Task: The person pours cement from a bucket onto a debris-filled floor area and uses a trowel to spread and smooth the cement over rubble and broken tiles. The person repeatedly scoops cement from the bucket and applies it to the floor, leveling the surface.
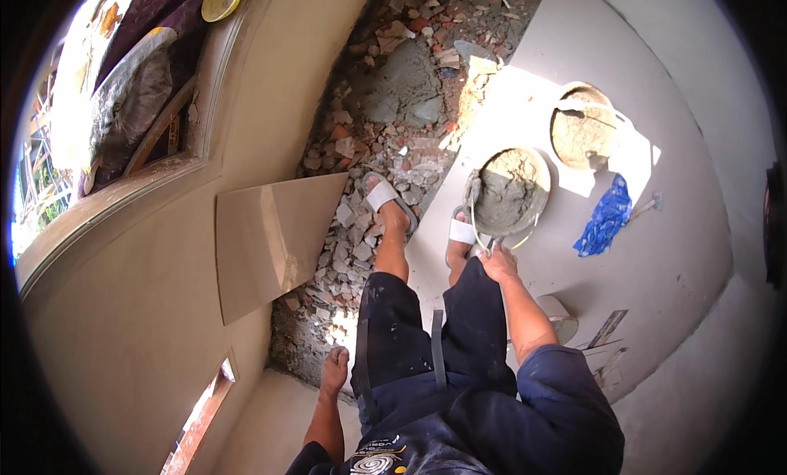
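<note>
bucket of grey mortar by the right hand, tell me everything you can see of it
The pale bucket, round and open-topped, looks like plastic. Lumpy, wet-looking grey mortar sits inside. Its thin, pale handle curves toward the person, and the right hand appears to grip it. The bucket seems upright on the light floor, right beside the right sandal; whether they touch is unclear.

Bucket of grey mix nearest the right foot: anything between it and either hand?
Right hand: nothing visible; it is at the bucket's near side, by the handle. Left hand: yes, the person's legs stand between it and the bucket.
</note>
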